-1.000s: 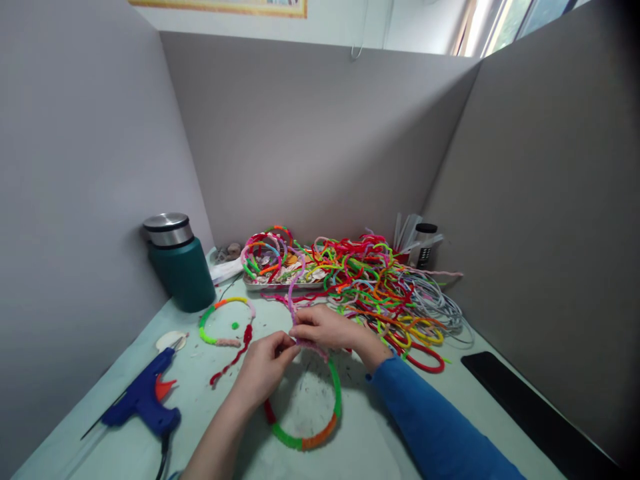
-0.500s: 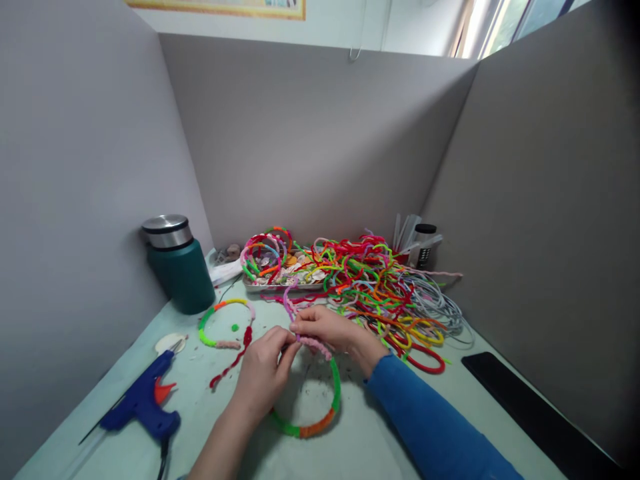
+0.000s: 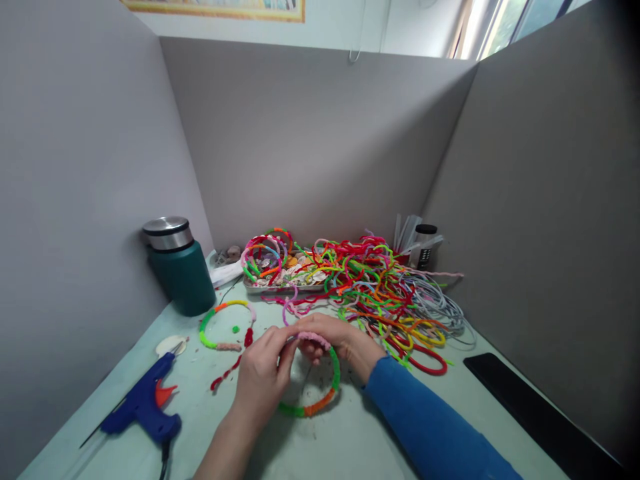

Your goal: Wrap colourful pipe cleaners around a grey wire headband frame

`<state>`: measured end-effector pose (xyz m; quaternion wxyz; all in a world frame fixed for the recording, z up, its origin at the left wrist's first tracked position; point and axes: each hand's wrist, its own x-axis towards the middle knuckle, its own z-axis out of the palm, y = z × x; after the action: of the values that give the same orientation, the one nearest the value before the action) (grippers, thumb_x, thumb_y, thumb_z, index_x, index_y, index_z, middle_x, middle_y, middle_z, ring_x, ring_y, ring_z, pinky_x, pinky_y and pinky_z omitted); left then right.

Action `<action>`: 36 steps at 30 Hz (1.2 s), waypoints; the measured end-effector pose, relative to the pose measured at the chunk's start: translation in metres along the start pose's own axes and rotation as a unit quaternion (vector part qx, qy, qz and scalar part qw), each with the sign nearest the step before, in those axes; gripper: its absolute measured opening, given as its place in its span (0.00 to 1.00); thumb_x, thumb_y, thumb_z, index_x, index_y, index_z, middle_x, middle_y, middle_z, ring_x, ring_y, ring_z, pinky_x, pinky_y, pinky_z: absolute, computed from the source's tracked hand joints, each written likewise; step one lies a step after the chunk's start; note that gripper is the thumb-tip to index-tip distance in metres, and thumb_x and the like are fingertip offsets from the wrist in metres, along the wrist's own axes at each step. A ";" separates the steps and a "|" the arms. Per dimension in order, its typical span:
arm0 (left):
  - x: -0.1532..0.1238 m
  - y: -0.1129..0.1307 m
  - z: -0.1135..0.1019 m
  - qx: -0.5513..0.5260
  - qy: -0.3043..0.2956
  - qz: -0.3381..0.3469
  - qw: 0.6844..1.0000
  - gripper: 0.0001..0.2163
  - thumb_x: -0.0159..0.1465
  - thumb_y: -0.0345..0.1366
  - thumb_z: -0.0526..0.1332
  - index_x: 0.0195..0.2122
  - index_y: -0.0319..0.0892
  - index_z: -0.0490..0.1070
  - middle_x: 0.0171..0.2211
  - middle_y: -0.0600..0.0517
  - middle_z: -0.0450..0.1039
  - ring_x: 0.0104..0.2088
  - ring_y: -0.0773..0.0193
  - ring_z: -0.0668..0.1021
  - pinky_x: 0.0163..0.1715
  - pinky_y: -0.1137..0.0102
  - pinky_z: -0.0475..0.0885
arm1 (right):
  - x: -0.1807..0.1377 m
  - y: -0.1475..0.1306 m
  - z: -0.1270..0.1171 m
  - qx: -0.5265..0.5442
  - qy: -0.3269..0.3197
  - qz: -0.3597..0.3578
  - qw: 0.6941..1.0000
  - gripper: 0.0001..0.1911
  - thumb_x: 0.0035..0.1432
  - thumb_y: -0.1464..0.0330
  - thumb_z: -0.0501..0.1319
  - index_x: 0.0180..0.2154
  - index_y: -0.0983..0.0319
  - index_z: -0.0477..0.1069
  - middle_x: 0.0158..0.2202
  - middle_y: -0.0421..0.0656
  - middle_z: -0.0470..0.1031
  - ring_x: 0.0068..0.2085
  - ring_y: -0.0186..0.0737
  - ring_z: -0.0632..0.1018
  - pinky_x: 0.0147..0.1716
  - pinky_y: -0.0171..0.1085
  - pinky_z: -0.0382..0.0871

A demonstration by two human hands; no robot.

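Observation:
A hoop wrapped in green, orange and pink pipe cleaner (image 3: pixel 321 404) is held up over the table. My left hand (image 3: pixel 264 363) pinches its upper left, beside the pink wrapped stretch. My right hand (image 3: pixel 327 330) reaches around behind the top of the hoop, its fingers curled and partly hidden. Beyond the fingertips a loose purple pipe cleaner (image 3: pixel 287 310) curves up; its lower end is hidden by my hands. Left of them lies a second wrapped hoop (image 3: pixel 202 328), with a dark red pipe cleaner (image 3: pixel 227 375) trailing from it.
A blue glue gun (image 3: pixel 143 400) lies at the left, near a green bottle (image 3: pixel 184 277). Behind my hands, a metal tray (image 3: pixel 280 289) holds finished hoops and small pieces. Right of it sprawl tangled pipe cleaners (image 3: pixel 370 267) and grey cord (image 3: pixel 440 303). Grey partitions (image 3: pixel 320 140) surround the table.
The hoop has tipped up and its lower edge has risen. My right hand has turned from a pinch at the top to curling behind the pink stretch. The purple strand's visible part sits lower.

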<state>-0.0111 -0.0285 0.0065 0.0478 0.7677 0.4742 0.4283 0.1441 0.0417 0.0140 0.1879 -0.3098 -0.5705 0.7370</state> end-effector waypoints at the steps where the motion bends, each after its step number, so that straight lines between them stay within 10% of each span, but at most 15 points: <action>1: 0.000 0.000 0.000 -0.004 -0.002 0.004 1.000 0.09 0.65 0.34 0.52 0.42 0.42 0.70 0.33 0.49 0.73 0.34 0.63 0.75 0.36 0.71 0.65 | 0.001 0.001 0.000 -0.003 0.002 0.000 1.000 0.14 0.53 0.62 0.58 0.22 0.64 0.64 0.12 0.34 0.62 0.14 0.27 0.61 0.16 0.30 0.63; 6: 0.003 -0.002 -0.002 0.008 0.007 -0.032 0.999 0.08 0.65 0.35 0.52 0.36 0.41 0.69 0.31 0.50 0.72 0.32 0.63 0.74 0.34 0.72 0.65 | 0.007 0.000 0.000 -0.081 0.132 -0.086 0.984 0.17 0.55 0.58 0.57 0.23 0.64 0.64 0.15 0.35 0.62 0.17 0.28 0.63 0.16 0.29 0.58; 11: 0.005 -0.007 0.000 0.038 0.022 -0.137 0.990 0.08 0.63 0.37 0.52 0.33 0.42 0.69 0.30 0.50 0.74 0.32 0.61 0.75 0.32 0.70 0.64 | -0.006 -0.019 0.008 -0.244 0.387 -0.249 0.853 0.17 0.58 0.59 0.54 0.23 0.63 0.64 0.18 0.35 0.63 0.22 0.29 0.65 0.21 0.28 0.57; 19: 0.004 -0.016 0.001 0.059 -0.007 -0.222 0.973 0.10 0.62 0.38 0.52 0.30 0.43 0.70 0.29 0.49 0.75 0.31 0.59 0.75 0.31 0.69 0.63 | -0.021 -0.023 0.037 -0.445 0.185 -0.162 0.861 0.13 0.59 0.68 0.51 0.27 0.64 0.70 0.24 0.41 0.73 0.25 0.33 0.72 0.25 0.30 0.60; 26: 0.006 -0.020 -0.006 -0.035 0.016 -0.263 0.964 0.11 0.59 0.43 0.54 0.28 0.43 0.70 0.25 0.52 0.75 0.29 0.60 0.75 0.30 0.70 0.63 | -0.009 0.003 0.062 -0.534 0.186 -0.148 0.812 0.19 0.54 0.70 0.53 0.48 0.68 0.66 0.46 0.54 0.71 0.46 0.44 0.71 0.43 0.37 0.61; 36: 0.007 -0.029 0.002 -0.340 0.031 -0.377 0.861 0.16 0.49 0.49 0.63 0.26 0.40 0.67 0.14 0.61 0.61 0.13 0.74 0.60 0.13 0.77 0.53 | -0.007 -0.003 0.069 -0.547 0.220 -0.099 0.802 0.11 0.58 0.68 0.51 0.36 0.64 0.70 0.33 0.46 0.75 0.32 0.38 0.72 0.29 0.34 0.55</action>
<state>-0.0287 -0.0063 -0.0045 0.4493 0.4528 0.5532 0.5358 0.1027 -0.0112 0.0295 0.1801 -0.4569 -0.8496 0.1921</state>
